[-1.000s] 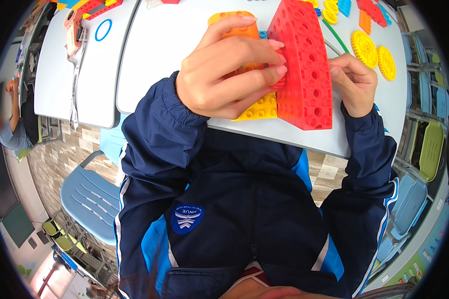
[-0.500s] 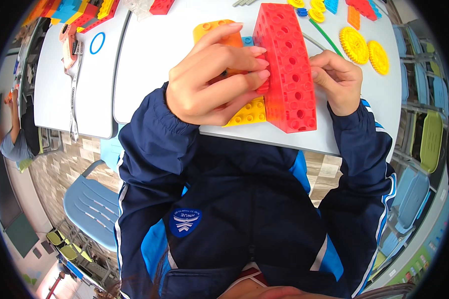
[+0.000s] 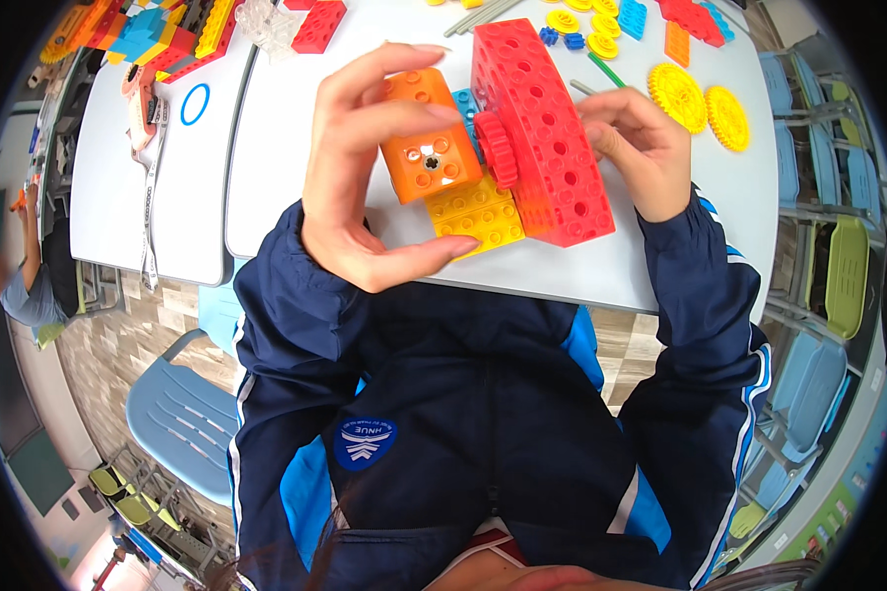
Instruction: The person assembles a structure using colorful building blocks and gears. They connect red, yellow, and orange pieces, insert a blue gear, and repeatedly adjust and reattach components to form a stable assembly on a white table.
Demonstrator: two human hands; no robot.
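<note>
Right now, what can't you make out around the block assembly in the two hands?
Head view only:
- Right hand fingertips: hidden behind the red block.
- Blue piece: mostly covered by the orange block and the red gear.
- Yellow plate underside: faces away.
- Left hand palm side: turned from the camera.
- Multicoloured model: cut off by the top edge.

Brick assembly (image 3: 508,148): tall red holed block with red gear, orange cube at nine o'clock, yellow plate beneath.
</note>
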